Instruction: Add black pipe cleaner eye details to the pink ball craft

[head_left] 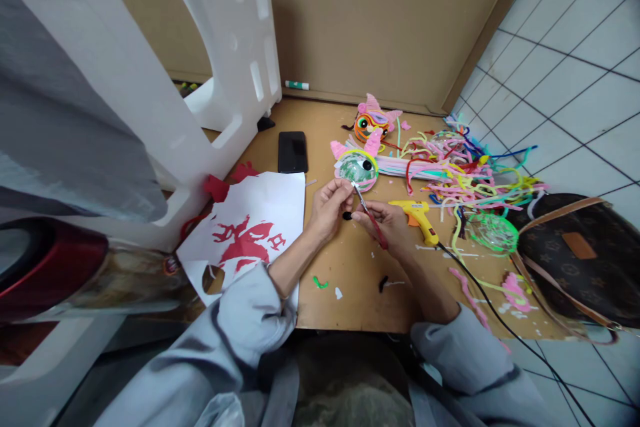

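Scissors (369,213) in right hand (394,225), well inside table's front edge (345,324).

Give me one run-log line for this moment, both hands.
right hand: holding red-handled scissors | left hand: pinched near blade tips, contents unclear | nearby: green-faced, pink-eared figure, yellow glue gun

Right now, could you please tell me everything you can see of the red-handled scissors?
The scissors have slim, silvery, metal-looking blades and red handles partly hidden by the right hand, which holds them above the tabletop. They slant forward and left, blade tips close to the fingertips of the left hand. How far the blades stand apart is too small to tell.
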A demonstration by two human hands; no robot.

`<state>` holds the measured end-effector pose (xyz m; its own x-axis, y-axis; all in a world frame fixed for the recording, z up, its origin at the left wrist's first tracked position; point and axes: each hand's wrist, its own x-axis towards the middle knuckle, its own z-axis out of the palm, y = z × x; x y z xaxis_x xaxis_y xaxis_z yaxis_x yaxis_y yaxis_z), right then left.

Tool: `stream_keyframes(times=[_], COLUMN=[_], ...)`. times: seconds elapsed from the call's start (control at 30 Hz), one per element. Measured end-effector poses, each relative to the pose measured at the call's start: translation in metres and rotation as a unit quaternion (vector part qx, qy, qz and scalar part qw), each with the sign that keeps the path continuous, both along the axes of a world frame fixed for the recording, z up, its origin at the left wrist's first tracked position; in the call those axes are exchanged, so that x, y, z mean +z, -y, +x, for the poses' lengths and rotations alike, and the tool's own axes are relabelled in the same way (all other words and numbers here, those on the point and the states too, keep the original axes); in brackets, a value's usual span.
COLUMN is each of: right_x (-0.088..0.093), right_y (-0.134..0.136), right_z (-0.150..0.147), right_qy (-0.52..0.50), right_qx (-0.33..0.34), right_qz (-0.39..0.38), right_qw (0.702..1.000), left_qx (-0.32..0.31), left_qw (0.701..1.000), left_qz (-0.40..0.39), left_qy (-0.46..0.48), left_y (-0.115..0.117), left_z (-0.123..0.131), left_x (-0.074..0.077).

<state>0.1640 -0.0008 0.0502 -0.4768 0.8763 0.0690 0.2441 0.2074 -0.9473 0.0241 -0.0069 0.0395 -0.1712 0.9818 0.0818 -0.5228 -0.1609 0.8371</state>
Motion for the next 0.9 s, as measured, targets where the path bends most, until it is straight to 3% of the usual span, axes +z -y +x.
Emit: stream_keyframes(times=[0.57,0.9], right_x=[-0.0051,0.0009], right_y=[-0.0018,-0.0046], right_z=[0.0001,0.0024], right_qy=[0.007,-0.032], right_qx=[-0.003,-0.025], right_qz=[0.006,-0.024], right_qw=[1.0,0.999], left_qx=[0.002,0.002], left_qw=[1.0,1.0], left_qz=[0.001,-0.002], left_qy=[0.007,0.0], left_y=[-0.0012,-0.0027], left_z=[-0.0014,-0.0045], left_x=[-0.0004,0.0007])
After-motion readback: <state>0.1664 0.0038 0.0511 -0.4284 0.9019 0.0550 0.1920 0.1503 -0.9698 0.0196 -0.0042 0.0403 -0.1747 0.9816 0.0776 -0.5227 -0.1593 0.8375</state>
